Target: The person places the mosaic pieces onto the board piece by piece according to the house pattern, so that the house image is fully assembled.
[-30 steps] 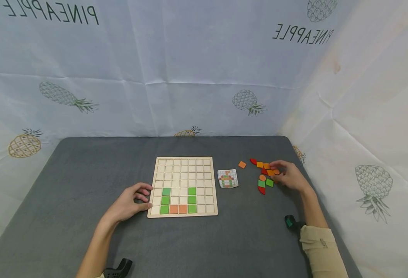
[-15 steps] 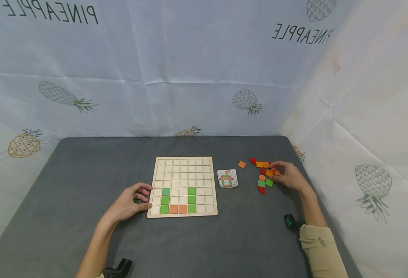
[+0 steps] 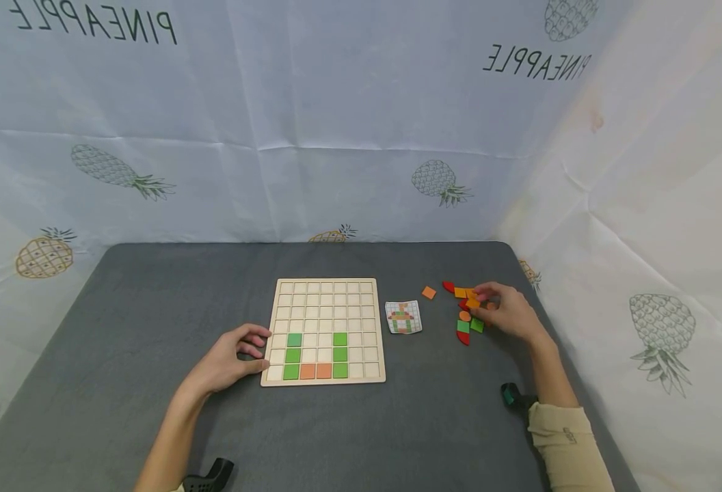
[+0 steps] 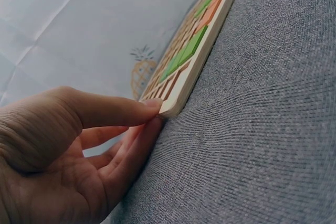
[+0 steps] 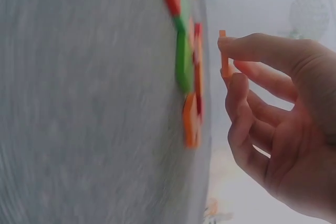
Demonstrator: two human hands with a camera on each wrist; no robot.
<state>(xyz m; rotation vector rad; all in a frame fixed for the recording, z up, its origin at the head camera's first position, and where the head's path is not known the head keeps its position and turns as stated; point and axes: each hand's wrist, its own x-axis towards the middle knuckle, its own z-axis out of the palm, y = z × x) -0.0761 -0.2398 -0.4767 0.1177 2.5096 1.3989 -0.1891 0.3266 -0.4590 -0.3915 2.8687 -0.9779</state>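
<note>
My left hand (image 3: 228,354) holds the lower left corner of a wooden grid board (image 3: 306,294), with the thumb on the rim in the left wrist view. Green square tiles (image 3: 340,354) form two columns on the board, with two orange tiles (image 3: 315,371) between them in the bottom row. My right hand (image 3: 510,311) pinches an orange square tile (image 5: 224,53) between thumb and fingers, raised off the table in the right wrist view. Below it lie loose red, orange and green pieces (image 5: 184,61), partly hidden by the hand in the head view.
A small pattern card (image 3: 403,317) lies just right of the board. One orange square (image 3: 429,292) sits apart, between card and pile. The grey table (image 3: 336,437) meets a pineapple-print curtain (image 3: 349,191) at the back and right.
My right hand has picked an orange square tile up from the pile and moved slightly up and left with it. My left hand stays at the board's corner.
</note>
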